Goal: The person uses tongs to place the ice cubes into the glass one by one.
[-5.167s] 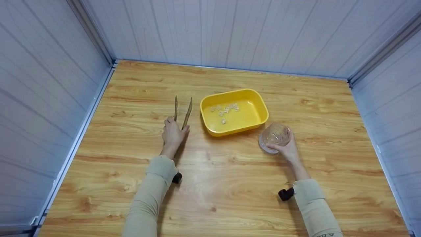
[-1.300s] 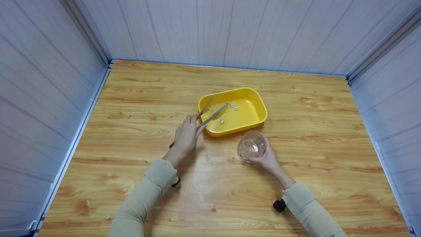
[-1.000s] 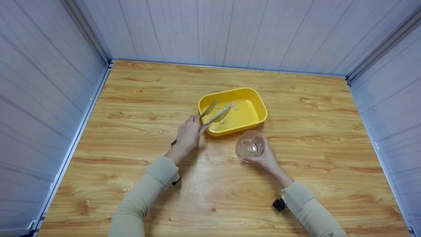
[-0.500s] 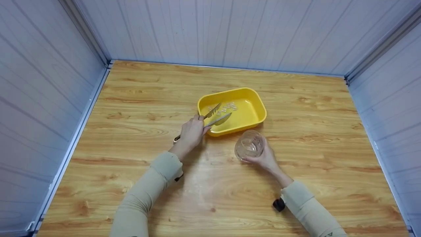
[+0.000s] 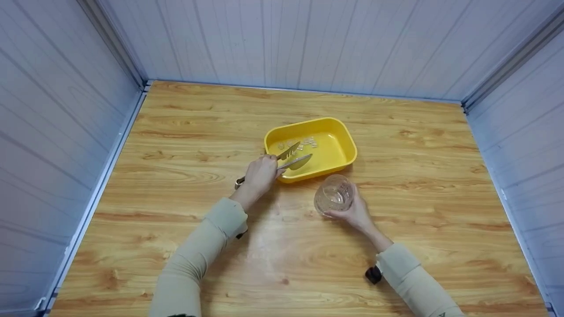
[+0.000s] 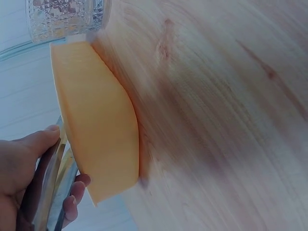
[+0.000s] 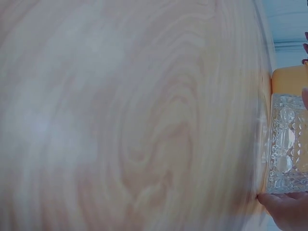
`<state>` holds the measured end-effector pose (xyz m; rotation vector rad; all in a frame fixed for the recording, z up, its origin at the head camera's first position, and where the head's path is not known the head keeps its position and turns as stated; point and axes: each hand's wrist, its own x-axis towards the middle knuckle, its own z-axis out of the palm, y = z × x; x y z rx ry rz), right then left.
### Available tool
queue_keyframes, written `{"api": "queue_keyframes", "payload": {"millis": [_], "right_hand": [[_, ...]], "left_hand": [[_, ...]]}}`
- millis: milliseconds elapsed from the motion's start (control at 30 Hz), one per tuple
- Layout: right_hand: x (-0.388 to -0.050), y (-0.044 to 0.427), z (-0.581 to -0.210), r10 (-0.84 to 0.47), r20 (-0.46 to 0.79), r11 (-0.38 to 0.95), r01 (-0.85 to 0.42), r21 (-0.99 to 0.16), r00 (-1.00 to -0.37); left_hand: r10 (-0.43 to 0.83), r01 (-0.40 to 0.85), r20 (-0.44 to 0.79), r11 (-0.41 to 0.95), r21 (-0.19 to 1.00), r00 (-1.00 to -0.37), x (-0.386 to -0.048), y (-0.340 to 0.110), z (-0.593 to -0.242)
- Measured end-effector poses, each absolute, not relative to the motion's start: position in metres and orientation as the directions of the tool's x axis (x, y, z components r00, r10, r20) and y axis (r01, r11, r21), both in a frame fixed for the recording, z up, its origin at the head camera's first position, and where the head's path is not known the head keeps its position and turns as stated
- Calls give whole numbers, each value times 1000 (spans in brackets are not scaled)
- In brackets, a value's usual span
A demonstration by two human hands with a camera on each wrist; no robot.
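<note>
L grip (image 5: 261, 172) clamped on spread tongs (image 5: 294, 162) reaching over yellow tub (image 5: 332, 152) | clear cubes (image 5: 310, 142) inside tub, just beyond L grip, near tongs' tips | R grip (image 5: 356, 212) wrapped round patterned glass (image 5: 334, 193), near tub

- Legible as words, numbers or brand names: nothing, in the head view or either wrist view.
- On the right sleeve (image 5: 416, 281), at the bottom edge of the head view: a small dark mark (image 5: 442, 314), shaped like an outlined triangle or a letter A, too small to tell which.
- Close by that edge of the frame, so possibly cropped; not readable as part of a word.
- On the left sleeve (image 5: 189, 259), at the same bottom edge: a dark patch (image 5: 180, 315), cut off by the frame; impossible to tell whether printed lettering.
</note>
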<state>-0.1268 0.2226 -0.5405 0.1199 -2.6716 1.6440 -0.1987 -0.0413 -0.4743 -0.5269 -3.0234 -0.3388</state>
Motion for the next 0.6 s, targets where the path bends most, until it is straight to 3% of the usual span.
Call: {"api": "queue_keyframes", "payload": {"millis": [600], "right_hand": [[-125, 222, -541, -49, 56, 493, -73, -867, -997]], "left_hand": [[417, 427, 113, 900, 90, -902, -201, -36, -471]]}}
